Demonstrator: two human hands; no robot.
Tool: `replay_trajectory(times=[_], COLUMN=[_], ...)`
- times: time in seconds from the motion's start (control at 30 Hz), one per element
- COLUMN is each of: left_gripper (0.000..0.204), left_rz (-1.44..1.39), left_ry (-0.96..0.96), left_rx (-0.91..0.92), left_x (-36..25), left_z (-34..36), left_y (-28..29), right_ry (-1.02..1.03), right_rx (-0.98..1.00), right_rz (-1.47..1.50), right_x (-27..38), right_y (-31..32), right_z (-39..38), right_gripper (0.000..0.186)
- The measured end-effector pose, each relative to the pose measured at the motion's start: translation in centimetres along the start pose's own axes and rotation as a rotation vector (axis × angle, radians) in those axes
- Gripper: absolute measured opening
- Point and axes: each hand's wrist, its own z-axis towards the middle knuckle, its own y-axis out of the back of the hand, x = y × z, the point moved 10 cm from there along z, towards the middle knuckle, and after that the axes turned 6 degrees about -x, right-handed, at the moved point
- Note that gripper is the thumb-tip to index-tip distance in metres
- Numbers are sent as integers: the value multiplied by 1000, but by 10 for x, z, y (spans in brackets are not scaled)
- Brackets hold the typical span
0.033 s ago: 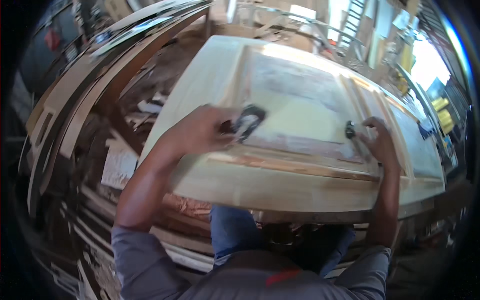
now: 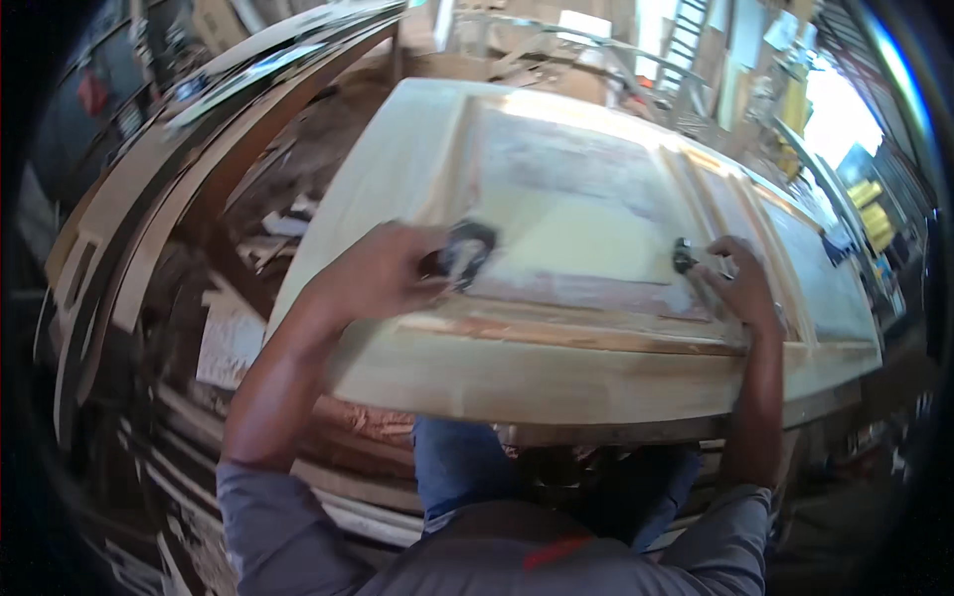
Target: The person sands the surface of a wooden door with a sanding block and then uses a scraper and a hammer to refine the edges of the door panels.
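Observation:
A pale wooden panelled door (image 2: pixel 586 370) lies flat in front of me, its recessed panel (image 2: pixel 571 233) smeared whitish over reddish-brown. Above that panel's left edge, my left hand (image 2: pixel 393 263) is closed round a black-and-white object (image 2: pixel 465 253) too blurred to name. At the panel's right side, my right hand (image 2: pixel 740 283) pinches a small tool with a dark rounded end (image 2: pixel 683 255); its kind is unclear. Both hands are palm inward, well apart.
Long boards (image 2: pixel 164 189) are stacked on a frame at my left. Scrap pieces and shavings (image 2: pixel 363 422) lie below the door's near edge. Behind it stand a ladder (image 2: pixel 686 40) and leaning planks. Yellow items (image 2: pixel 870 214) sit at the far right.
The view has shifted slightly, so the door and both hands appear a little further left. Both hands keep their hold, with little movement over the door.

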Motion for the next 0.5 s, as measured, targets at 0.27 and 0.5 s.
replay_trajectory(times=[0.27,0.5], left_gripper=[20,21], left_rz=[-99,-11], left_ry=[144,33], left_rx=[3,-63], left_x=[20,30], left_z=[-8,-11], left_y=[-10,-4], right_ry=[-120,46], right_rx=[164,17], right_rz=[112,-85], right_x=[-43,-38], right_y=[-20,-8], right_z=[-7,-1], right_gripper=[26,23])
